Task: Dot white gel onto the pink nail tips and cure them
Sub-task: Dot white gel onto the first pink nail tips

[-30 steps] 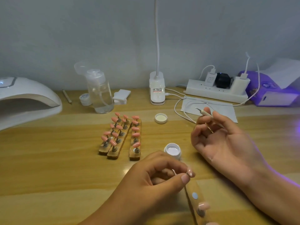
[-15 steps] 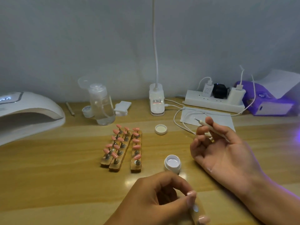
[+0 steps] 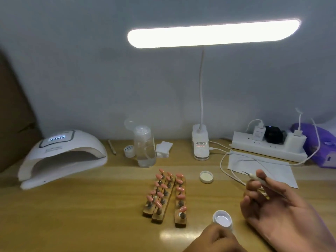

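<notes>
**Dotting stage, head view.** The open gel pot (image 3: 222, 220), white gel showing, stands on the bench (image 3: 91, 215); all places are given rel. to it. The right hand (image 3: 278, 211) is just right of the pot, palm side showing. Its grip pinches a dotting pen (image 3: 253, 176) btw. thumb and fingers, w/ the tip pointing up-left, clear of the gel. The left hand (image 3: 214, 240) is just in front of the pot, fingers curled and cut by the frame edge, so whether its grip holds anything cannot be told. The pink nail tips (image 3: 181, 196) stand on three wooden strips (image 3: 180, 223) just left of the pot. The pot lid (image 3: 206, 176) lies behind it, and the cure lamp (image 3: 61, 157), display lit, sits far left and behind. Risks (judged): a pen overloaded w/ gel gives dots that run or merge; a wrist crossing the pot may tip it; uncured dots smear if the strips are jolted en route to the lamp.
</notes>
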Demonstrator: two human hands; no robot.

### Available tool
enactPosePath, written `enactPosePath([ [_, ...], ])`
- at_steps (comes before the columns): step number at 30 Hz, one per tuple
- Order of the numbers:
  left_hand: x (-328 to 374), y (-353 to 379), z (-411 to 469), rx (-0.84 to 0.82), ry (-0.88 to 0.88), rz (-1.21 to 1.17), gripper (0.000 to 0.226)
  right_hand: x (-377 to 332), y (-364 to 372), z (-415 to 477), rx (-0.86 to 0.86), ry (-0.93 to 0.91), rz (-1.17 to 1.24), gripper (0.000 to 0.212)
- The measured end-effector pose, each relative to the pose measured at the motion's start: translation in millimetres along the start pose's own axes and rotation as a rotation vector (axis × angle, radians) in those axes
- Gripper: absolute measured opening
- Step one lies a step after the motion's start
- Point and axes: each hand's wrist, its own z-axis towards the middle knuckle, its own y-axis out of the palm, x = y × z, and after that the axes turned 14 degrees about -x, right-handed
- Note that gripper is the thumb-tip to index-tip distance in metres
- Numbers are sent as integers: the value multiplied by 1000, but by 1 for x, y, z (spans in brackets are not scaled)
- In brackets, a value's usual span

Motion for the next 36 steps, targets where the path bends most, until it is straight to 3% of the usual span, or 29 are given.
enactPosePath([
  [1,-5,24,-7,20,53,-91,48,0,-1,2,5,-3,1,46],
  [2,-3,43,-7,193,22,35,33,0,-3,4,9,-2,-6,48],
  [4,6,46,-7,134,75,-91,10,-1,-8,8,14,14,-10,63],
  [6,-7,10,-1,322,104,-286,6,-2,-11,11,41,29,2,73],
  [8,-28,-23,15,304,46,-113,15,-2,-7,11,72,16,13,71],
  [9,-35,-33,26,281,-65,62,15,-2,-3,10,78,2,23,63],
  [11,-49,-41,56,68,-377,328,18,-3,3,10,128,-39,30,39],
  [13,-68,-48,90,-140,-557,427,24,-2,9,10,173,-79,38,19],
  [15,-91,-50,117,-244,-630,432,30,-2,11,10,236,-77,43,12],
  [22,-139,-43,143,-416,-779,354,35,-9,11,9,338,9,4,17],
  [36,-138,-46,138,-342,-767,281,32,-6,15,9,343,16,-14,19],
])
